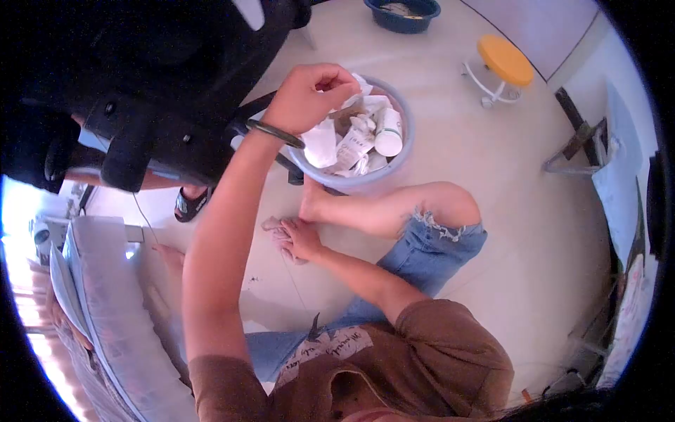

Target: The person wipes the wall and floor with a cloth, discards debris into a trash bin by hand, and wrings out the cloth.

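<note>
My left hand (316, 95), a dark bangle (275, 133) at its wrist, hovers over a pale blue-grey waste bin (406, 144). Its thumb and fingers are pinched together, and whatever they may hold is too small to make out. Crumpled white paper (355, 145) and a white cylindrical container (389, 132) fill the bin. Low on the floor, my right hand (302, 239) has its fingers closed over a pinkish-grey rag (273, 226), pressed to the tiles. A few dark specks (253, 279) lie to the left of the rag.
A dark teal basin (402, 17) stands at the back, and a yellow-topped rolling stool (505, 60) at the upper right. Large black furniture (169, 84) fills the upper left. Another person's sandalled foot (191, 202) is beneath it. A whitish padded bed edge (116, 302) is at left.
</note>
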Action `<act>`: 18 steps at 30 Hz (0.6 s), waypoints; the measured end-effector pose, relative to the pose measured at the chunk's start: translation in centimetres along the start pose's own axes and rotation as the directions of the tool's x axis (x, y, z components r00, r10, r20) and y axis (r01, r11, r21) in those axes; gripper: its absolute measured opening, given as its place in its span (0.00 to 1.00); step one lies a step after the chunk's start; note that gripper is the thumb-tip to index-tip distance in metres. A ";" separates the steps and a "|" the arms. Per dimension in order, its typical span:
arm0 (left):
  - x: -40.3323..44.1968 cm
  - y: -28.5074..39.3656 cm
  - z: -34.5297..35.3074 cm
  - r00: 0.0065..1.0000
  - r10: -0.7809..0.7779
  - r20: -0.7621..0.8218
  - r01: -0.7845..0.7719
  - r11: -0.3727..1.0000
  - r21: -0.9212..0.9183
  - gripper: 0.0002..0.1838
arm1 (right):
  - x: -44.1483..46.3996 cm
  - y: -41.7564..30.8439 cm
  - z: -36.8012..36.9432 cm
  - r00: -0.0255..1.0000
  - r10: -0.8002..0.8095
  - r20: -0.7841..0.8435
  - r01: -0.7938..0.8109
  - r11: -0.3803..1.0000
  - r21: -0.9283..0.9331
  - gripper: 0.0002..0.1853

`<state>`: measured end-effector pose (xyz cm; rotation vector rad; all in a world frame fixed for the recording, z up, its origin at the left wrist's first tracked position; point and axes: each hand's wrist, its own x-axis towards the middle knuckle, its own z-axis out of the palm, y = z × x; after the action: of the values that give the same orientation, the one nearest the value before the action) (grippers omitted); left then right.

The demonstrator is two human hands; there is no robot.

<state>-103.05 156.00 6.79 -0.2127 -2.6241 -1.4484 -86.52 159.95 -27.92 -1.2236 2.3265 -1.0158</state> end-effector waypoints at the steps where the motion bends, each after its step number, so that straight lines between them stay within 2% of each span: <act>1: 1.0 -0.5 0.0 0.998 0.030 0.058 -0.036 0.995 0.096 0.08 | 0.1 0.0 -0.5 1.000 0.004 0.011 -0.004 1.000 0.017 0.34; 3: 2.3 -1.4 -0.3 0.980 0.077 0.183 -0.125 0.957 0.263 0.08 | 0.0 0.1 -1.2 0.999 -0.028 -0.042 0.031 0.997 0.068 0.34; 4: 2.9 -1.7 -0.5 0.982 -0.026 0.185 -0.046 0.926 0.374 0.10 | -0.2 0.1 -1.5 0.997 -0.044 -0.065 0.050 0.995 0.091 0.34; 7: 3.9 -2.1 -0.7 0.977 -0.136 0.166 0.028 0.846 0.533 0.11 | -0.1 0.2 -0.9 0.997 -0.025 -0.075 0.035 0.989 0.145 0.34; 10: 4.0 -2.4 -0.2 0.983 -0.076 0.164 -0.050 0.760 0.648 0.12 | -0.3 0.2 -0.4 0.993 -0.035 -0.115 0.053 0.987 0.154 0.34; 13: 3.7 -2.5 0.2 0.989 0.011 0.149 -0.115 0.693 0.712 0.14 | 0.0 0.3 -0.7 1.000 -0.006 -0.026 0.010 0.989 0.149 0.34; 16: 3.1 -0.9 0.0 0.991 -0.063 0.116 -0.049 0.644 0.764 0.14 | 0.3 0.6 -0.2 1.000 -0.007 -0.020 0.010 0.988 0.156 0.35; 18: 2.5 -1.6 -0.2 0.987 0.086 0.136 -0.159 0.625 0.764 0.13 | 0.3 0.7 0.5 0.994 -0.065 -0.090 0.072 0.994 0.085 0.35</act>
<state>-105.80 155.09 6.01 -0.3409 -2.9439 -0.1573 -86.84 159.75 -28.79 -1.2561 2.2909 -1.2049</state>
